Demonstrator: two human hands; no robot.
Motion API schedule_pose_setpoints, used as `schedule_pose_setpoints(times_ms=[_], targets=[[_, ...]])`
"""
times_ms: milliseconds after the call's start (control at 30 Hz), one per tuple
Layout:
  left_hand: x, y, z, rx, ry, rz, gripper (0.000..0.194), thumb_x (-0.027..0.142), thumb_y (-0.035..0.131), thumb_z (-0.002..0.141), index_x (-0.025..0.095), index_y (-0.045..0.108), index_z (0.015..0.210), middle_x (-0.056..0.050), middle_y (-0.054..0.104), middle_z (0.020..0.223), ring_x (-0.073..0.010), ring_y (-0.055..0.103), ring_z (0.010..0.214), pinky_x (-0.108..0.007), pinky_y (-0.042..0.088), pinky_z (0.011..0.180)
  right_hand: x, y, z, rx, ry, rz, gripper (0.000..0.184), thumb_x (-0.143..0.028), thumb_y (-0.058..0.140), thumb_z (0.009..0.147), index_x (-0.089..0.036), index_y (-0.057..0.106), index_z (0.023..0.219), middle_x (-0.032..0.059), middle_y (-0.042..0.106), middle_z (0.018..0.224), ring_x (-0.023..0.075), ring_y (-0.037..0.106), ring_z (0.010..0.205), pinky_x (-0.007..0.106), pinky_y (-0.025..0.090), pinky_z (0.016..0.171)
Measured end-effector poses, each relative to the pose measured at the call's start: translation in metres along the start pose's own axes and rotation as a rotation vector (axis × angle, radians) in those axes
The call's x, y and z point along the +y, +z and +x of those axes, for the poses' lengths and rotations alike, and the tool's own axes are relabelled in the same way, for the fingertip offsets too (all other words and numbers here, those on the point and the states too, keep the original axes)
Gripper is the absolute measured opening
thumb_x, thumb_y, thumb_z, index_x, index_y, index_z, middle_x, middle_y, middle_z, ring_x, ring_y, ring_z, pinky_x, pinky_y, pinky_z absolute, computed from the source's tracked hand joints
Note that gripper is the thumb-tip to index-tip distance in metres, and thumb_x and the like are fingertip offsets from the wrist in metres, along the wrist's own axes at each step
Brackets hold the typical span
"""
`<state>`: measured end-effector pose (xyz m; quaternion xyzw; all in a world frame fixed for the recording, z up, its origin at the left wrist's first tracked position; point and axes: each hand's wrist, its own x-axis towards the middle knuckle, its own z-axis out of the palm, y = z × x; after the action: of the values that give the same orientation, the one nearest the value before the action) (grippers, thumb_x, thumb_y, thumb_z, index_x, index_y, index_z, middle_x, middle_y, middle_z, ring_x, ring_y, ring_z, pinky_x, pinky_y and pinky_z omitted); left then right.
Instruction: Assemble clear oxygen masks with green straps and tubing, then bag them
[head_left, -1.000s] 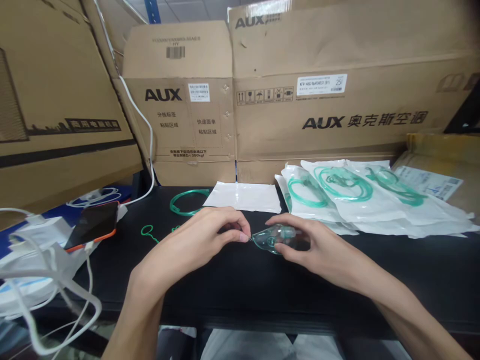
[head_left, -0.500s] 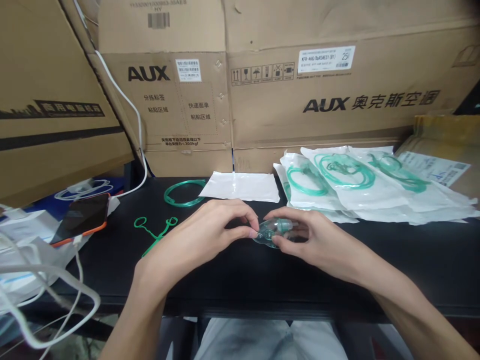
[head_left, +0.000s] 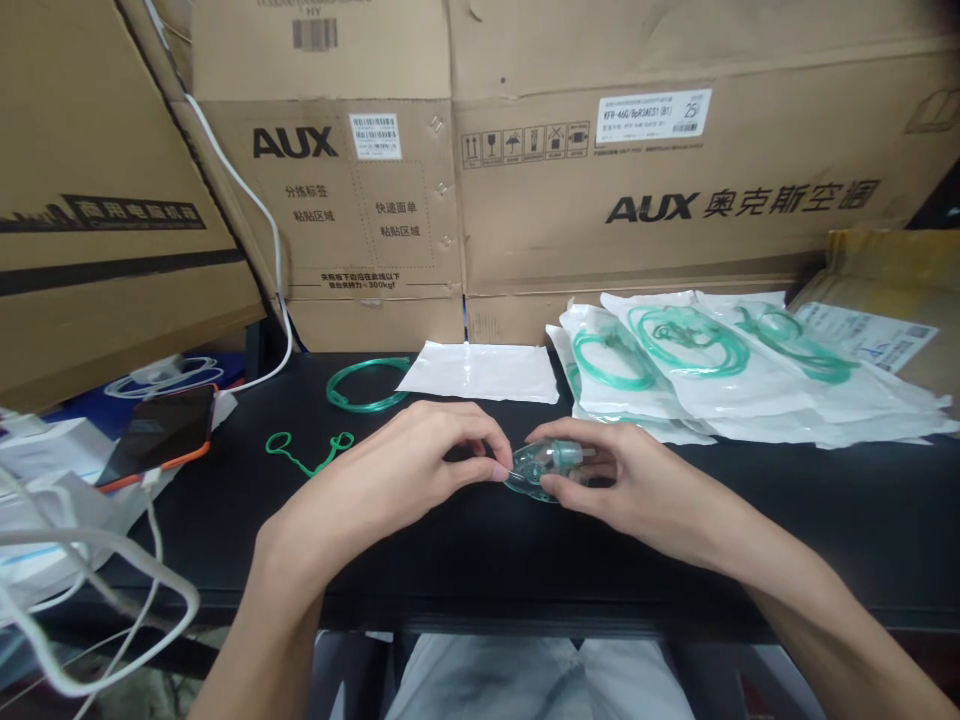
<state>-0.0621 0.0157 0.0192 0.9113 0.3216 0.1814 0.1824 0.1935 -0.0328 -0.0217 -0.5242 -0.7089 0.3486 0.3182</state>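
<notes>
A clear green oxygen mask [head_left: 534,465] is held just above the black tabletop between my two hands. My right hand [head_left: 592,460] is closed around its body, thumb in front and fingers behind, with the pale connector pointing right. At the mask's left tip, my left hand [head_left: 469,450] pinches the edge by a thin metal strip between thumb and index finger. A green elastic strap [head_left: 311,455] lies looped on the table beyond my left wrist, partly hidden by it. Behind it rests a coil of green tubing [head_left: 367,385].
A flat white pouch [head_left: 480,372] lies behind my hands. Several packed pouches with green tubing [head_left: 682,345] are piled at back right. A phone [head_left: 165,430] with an orange case and white cables [head_left: 97,560] occupies the left side. Cardboard boxes [head_left: 525,230] wall off the back of the table [head_left: 525,560].
Both hands and the mask have shifted very slightly left in view. The grip on the mask is the same, and the things on the table have stayed in place.
</notes>
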Motion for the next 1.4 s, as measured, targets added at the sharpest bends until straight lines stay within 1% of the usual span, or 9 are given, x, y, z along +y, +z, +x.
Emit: schedule_pose_setpoints(times_ms=[300,533,733,833,967,1100,1233,1300,1400], targets=[[0.0,0.001,0.0,0.044,-0.023,-0.026,0.014,0.04,0.07,0.099,0.032,0.08,0.103,0.001,0.078,0.101,-0.0221,0.071,0.104,-0.026,0.052,0.084,-0.002,0.003,-0.002,-0.016,0.002,0.047,0.033,-0.04,0.074,0.094,-0.031,0.071,0.125,0.0023,0.08,0.125,0.0235,0.08,0.096,0.037,0.062,0.092],[-0.001,0.002,0.001,0.071,-0.064,-0.053,0.015,0.044,0.074,0.097,0.033,0.078,0.106,0.002,0.076,0.096,-0.0202,0.071,0.092,-0.026,0.051,0.074,-0.005,0.0,-0.004,-0.02,-0.021,0.035,0.027,-0.042,0.073,0.096,-0.034,0.072,0.122,-0.0005,0.079,0.127,0.0233,0.079,0.095,0.04,0.062,0.094],[0.008,-0.004,0.002,0.074,-0.07,-0.178,0.023,0.053,0.073,0.097,0.033,0.076,0.108,0.005,0.074,0.096,-0.0144,0.066,0.085,-0.025,0.048,0.075,-0.02,-0.006,-0.009,-0.028,-0.069,0.136,0.032,-0.039,0.074,0.098,-0.037,0.072,0.131,-0.0035,0.077,0.127,0.0192,0.078,0.101,0.032,0.06,0.093],[0.01,-0.005,0.002,0.139,-0.054,-0.255,0.026,0.052,0.076,0.096,0.032,0.077,0.112,0.004,0.074,0.101,-0.0139,0.064,0.084,-0.025,0.047,0.074,-0.026,-0.009,-0.013,0.012,-0.12,0.166,0.034,-0.036,0.075,0.098,-0.04,0.072,0.132,-0.0054,0.075,0.129,0.0169,0.077,0.104,0.027,0.06,0.094],[0.013,-0.004,0.004,0.209,-0.032,-0.341,0.028,0.051,0.078,0.094,0.031,0.078,0.114,0.002,0.074,0.102,-0.0141,0.061,0.081,-0.027,0.047,0.073,-0.032,-0.01,-0.018,0.092,-0.191,0.17,0.033,-0.035,0.076,0.098,-0.039,0.074,0.13,-0.0035,0.074,0.135,0.0211,0.072,0.122,0.029,0.059,0.103],[0.017,0.001,0.008,0.322,-0.068,-0.385,0.038,0.057,0.08,0.09,0.028,0.077,0.115,0.0,0.073,0.097,-0.0156,0.059,0.078,-0.028,0.048,0.071,-0.035,-0.011,-0.022,0.23,-0.259,0.073,0.031,-0.039,0.076,0.097,-0.037,0.074,0.128,-0.0014,0.077,0.126,0.0234,0.074,0.109,0.034,0.062,0.094],[0.02,0.008,0.011,0.444,-0.167,-0.365,0.039,0.062,0.08,0.087,0.025,0.073,0.098,0.002,0.067,0.085,-0.0154,0.056,0.074,-0.028,0.044,0.067,-0.035,-0.009,-0.023,0.417,-0.31,-0.072,0.028,-0.041,0.075,0.097,-0.039,0.073,0.126,-0.0014,0.078,0.12,0.0246,0.073,0.1,0.038,0.061,0.085],[0.022,0.012,0.013,0.46,-0.184,-0.373,0.041,0.064,0.075,0.091,0.024,0.072,0.088,0.002,0.064,0.081,-0.0157,0.056,0.075,-0.028,0.042,0.067,-0.033,-0.007,-0.022,0.486,-0.354,-0.126,0.029,-0.041,0.074,0.098,-0.038,0.072,0.128,-0.0009,0.077,0.124,0.0251,0.072,0.103,0.039,0.06,0.09],[0.029,0.017,0.017,0.461,-0.137,-0.451,0.04,0.062,0.067,0.098,0.024,0.076,0.087,0.002,0.062,0.077,-0.015,0.055,0.075,-0.027,0.041,0.067,-0.031,-0.001,-0.019,0.548,-0.415,-0.174,0.031,-0.038,0.074,0.099,-0.036,0.07,0.13,-0.0002,0.077,0.128,0.0249,0.072,0.109,0.04,0.058,0.099]])
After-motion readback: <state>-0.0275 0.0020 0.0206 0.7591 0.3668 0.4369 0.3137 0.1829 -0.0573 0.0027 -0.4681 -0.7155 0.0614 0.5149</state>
